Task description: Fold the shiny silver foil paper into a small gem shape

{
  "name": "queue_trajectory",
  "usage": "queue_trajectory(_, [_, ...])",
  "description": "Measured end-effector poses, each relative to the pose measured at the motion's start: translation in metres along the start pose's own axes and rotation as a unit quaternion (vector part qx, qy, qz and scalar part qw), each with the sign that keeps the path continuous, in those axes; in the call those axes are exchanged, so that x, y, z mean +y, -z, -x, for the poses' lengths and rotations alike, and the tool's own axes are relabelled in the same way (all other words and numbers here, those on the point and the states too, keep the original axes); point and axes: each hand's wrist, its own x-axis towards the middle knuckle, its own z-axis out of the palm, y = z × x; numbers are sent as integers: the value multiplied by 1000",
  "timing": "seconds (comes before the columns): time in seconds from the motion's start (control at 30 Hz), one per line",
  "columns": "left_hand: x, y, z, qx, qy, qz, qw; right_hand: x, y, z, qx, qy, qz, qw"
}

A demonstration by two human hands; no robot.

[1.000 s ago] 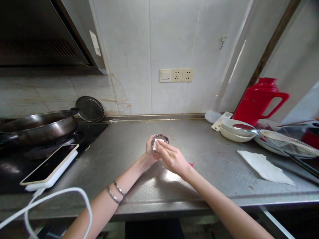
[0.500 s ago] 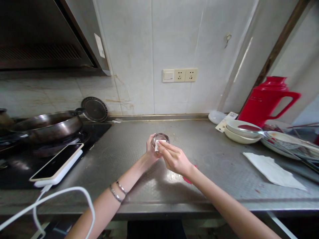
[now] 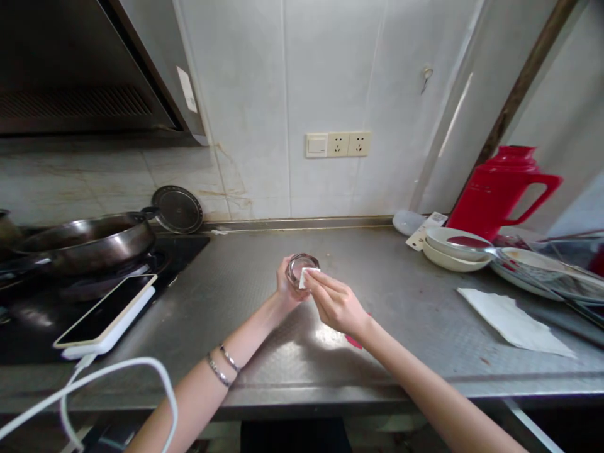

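My left hand is wrapped round a clear glass cup, held over the middle of the counter with its round mouth facing up towards me. A small white square piece, which looks like folded paper or a wipe, is pinched in the fingers of my right hand. That piece sits at the near right rim of the cup; whether it touches the glass I cannot tell. Partly hidden under my right forearm lies a pinkish-red flat thing on the metal counter.
Left, a steel pan stands on the black stove, with a phone on a white block and a looping white cable nearby. At right are stacked white bowls, a red thermos jug, dishes with utensils, and a paper towel.
The white piece and my right hand have shifted slightly right, from over the cup's mouth to its rim. More of the cup's inside shows. The camera view has moved slightly.
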Motion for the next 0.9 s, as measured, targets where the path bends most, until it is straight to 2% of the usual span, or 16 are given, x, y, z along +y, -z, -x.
queue_trajectory(0.07, [0,-3,3,10,-12,2,1000,-10,-1,-1,-1,10,-21,1000])
queue_trajectory(0.17, [3,-6,6,-26,-24,-4,999,-16,1,-1,-2,16,-56,998])
queue_trajectory(0.27, [7,-4,5,-31,-42,1,999,-13,7,3,-10,2,-80,997])
queue_trajectory(0.33, [10,-1,3,-26,-44,12,999,-7,10,6,5,-27,-93,995])
queue_trajectory(0.4, [12,3,1,-15,-33,13,999,1,11,7,44,-90,-108,989])
queue_trajectory(0.47, [13,5,-1,-10,-22,-5,1000,13,11,6,90,-199,-118,969])
queue_trajectory(0.57, [13,5,-2,-11,-23,-57,998,34,10,-1,135,-389,-122,903])
queue_trajectory(0.63, [11,3,-3,3,-44,-108,993,49,7,-6,134,-429,-158,879])
queue_trajectory(0.73, [8,2,-4,31,-115,-227,967,67,0,-11,139,-460,-203,853])
queue_trajectory(0.9, [0,4,-9,79,-244,-424,869,77,-21,-15,155,-485,-274,816])
